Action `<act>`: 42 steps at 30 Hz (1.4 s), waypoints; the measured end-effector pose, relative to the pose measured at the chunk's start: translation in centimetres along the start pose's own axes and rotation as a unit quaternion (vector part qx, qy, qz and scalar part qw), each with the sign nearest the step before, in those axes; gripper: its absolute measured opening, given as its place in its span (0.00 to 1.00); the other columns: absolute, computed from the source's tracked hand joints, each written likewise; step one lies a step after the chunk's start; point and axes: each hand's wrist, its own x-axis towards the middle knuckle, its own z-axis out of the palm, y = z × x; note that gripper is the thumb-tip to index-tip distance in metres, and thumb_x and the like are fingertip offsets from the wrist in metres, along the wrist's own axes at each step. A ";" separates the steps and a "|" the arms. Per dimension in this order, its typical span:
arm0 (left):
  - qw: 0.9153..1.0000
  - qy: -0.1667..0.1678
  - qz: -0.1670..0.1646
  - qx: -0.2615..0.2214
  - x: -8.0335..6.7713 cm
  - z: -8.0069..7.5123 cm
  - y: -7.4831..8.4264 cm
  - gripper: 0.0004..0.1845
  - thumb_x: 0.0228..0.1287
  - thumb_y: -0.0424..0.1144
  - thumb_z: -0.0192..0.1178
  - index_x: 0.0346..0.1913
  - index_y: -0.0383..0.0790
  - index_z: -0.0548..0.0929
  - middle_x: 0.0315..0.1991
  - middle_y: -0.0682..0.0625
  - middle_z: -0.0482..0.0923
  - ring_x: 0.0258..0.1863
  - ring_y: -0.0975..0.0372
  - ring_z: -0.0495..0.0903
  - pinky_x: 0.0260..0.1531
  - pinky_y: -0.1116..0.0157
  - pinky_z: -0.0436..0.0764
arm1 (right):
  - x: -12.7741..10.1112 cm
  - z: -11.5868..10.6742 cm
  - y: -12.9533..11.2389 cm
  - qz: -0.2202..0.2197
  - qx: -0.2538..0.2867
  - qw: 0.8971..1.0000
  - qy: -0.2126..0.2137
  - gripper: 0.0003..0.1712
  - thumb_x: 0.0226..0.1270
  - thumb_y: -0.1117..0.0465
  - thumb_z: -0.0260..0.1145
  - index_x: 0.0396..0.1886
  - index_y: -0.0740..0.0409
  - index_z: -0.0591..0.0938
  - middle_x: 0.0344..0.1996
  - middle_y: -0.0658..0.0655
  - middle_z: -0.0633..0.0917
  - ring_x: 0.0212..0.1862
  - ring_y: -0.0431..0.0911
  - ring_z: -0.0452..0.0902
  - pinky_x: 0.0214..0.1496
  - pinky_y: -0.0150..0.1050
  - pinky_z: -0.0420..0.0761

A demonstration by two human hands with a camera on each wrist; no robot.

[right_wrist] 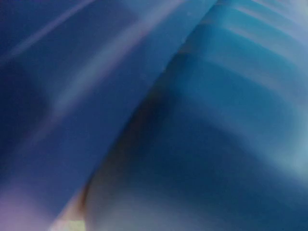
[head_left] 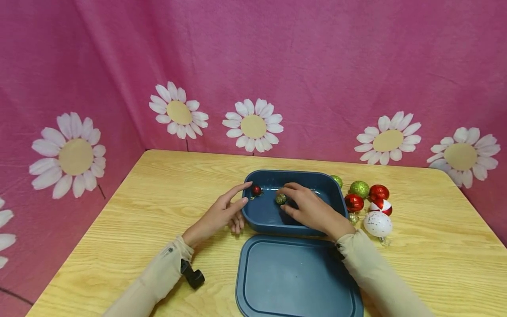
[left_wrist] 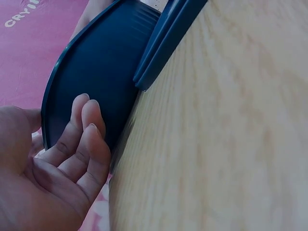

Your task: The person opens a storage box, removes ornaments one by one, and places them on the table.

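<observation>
The dark blue box point(head_left: 273, 226) stands on the table with its top uncovered. My left hand point(head_left: 223, 212) is at its left end, index finger and thumb tips at the rim. Beside the outer wall point(left_wrist: 96, 62) in the left wrist view, the other fingers are loosely bent. Inside the box, my right hand point(head_left: 313, 208) has its thumb and fingertips on either side of a small gold-green bauble point(head_left: 281, 199). A small red bauble point(head_left: 256, 190) lies in the box's left end. The right wrist view is blurred and filled with blue plastic surfaces point(right_wrist: 216, 144).
The flat blue lid point(head_left: 297, 277) lies in front of the box, under the right forearm. Right of the box are several baubles: green glitter point(head_left: 359, 189), red point(head_left: 379, 193), red-and-white point(head_left: 381, 207) and speckled white point(head_left: 378, 224). A pink flowered cloth point(head_left: 317, 66) hangs behind the table.
</observation>
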 end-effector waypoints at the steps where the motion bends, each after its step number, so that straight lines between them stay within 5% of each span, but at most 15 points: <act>1: 1.000 -0.001 0.000 0.001 0.0 0.0 0.0 0.26 0.81 0.45 0.46 0.77 0.54 0.59 0.21 0.37 0.81 0.15 0.55 0.81 0.18 0.62 0.82 | 0.0 0.1 0.1 -0.001 0.003 1.000 -0.001 0.22 0.69 0.60 0.68 0.61 0.60 0.80 0.61 0.63 0.77 0.60 0.56 0.76 0.60 0.54 0.78; 12: 1.000 -0.006 -0.006 0.004 0.0 0.0 0.2 0.27 0.80 0.47 0.46 0.77 0.57 0.59 0.23 0.38 0.81 0.17 0.55 0.81 0.20 0.62 0.83 | -0.1 -0.1 0.7 -0.034 0.070 0.997 -0.026 0.17 0.66 0.72 0.66 0.53 0.57 0.86 0.47 0.53 0.87 0.37 0.39 0.80 0.42 0.37 0.83; 18: 1.000 -0.004 -0.009 -0.001 0.0 0.1 0.1 0.27 0.80 0.47 0.46 0.77 0.58 0.59 0.23 0.37 0.81 0.17 0.56 0.81 0.20 0.62 0.83 | -0.2 -0.2 0.6 -0.029 0.078 0.996 -0.028 0.16 0.66 0.71 0.67 0.52 0.57 0.86 0.46 0.53 0.87 0.34 0.39 0.78 0.37 0.35 0.80; 31: 1.000 -0.002 -0.014 -0.009 -0.1 0.2 -0.1 0.27 0.80 0.48 0.47 0.77 0.59 0.58 0.23 0.36 0.81 0.16 0.55 0.80 0.18 0.62 0.83 | -0.1 -0.1 0.3 -0.007 0.040 0.999 -0.017 0.13 0.67 0.67 0.68 0.50 0.56 0.86 0.44 0.52 0.87 0.41 0.41 0.81 0.46 0.42 0.84; 42: 1.000 0.003 -0.013 0.008 -0.1 0.4 -0.2 0.28 0.81 0.47 0.44 0.79 0.59 0.55 0.23 0.35 0.81 0.16 0.55 0.81 0.19 0.62 0.83 | -1.0 -1.1 -1.2 -0.052 -0.122 0.989 0.066 0.18 0.61 0.68 0.71 0.51 0.57 0.85 0.39 0.55 0.84 0.30 0.44 0.79 0.35 0.39 0.84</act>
